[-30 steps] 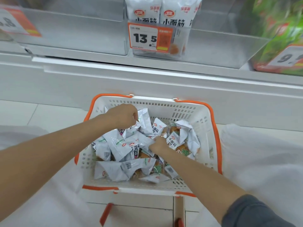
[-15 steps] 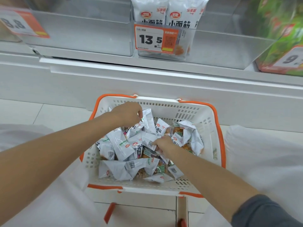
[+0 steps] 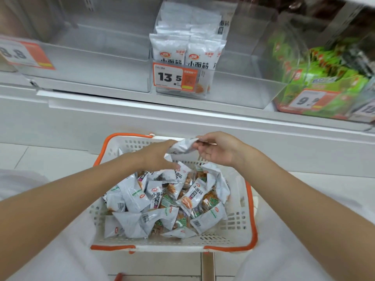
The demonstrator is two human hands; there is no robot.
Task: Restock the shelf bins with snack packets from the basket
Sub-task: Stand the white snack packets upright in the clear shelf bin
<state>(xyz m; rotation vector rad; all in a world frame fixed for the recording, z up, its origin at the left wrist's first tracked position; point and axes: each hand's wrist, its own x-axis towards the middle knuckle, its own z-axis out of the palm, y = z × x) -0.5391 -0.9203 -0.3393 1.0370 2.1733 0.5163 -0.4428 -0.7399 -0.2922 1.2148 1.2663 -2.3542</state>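
My left hand [image 3: 160,159] grips one end of a silver snack packet [image 3: 182,146], right hand [image 3: 219,151] pinches the other end, just above the far rim of the basket [image 3: 251,209]. Loose packets [image 3: 154,196] are piled inside the basket. The shelf bin [image 3: 233,86] above holds matching bags [image 3: 189,51] behind the price tag [image 3: 174,78].

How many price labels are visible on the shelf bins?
4: the 8.8 label at far left, the 13.5 label in the middle, a 9-something label at right, a cut-off label at the right edge. More may lie outside the frame.
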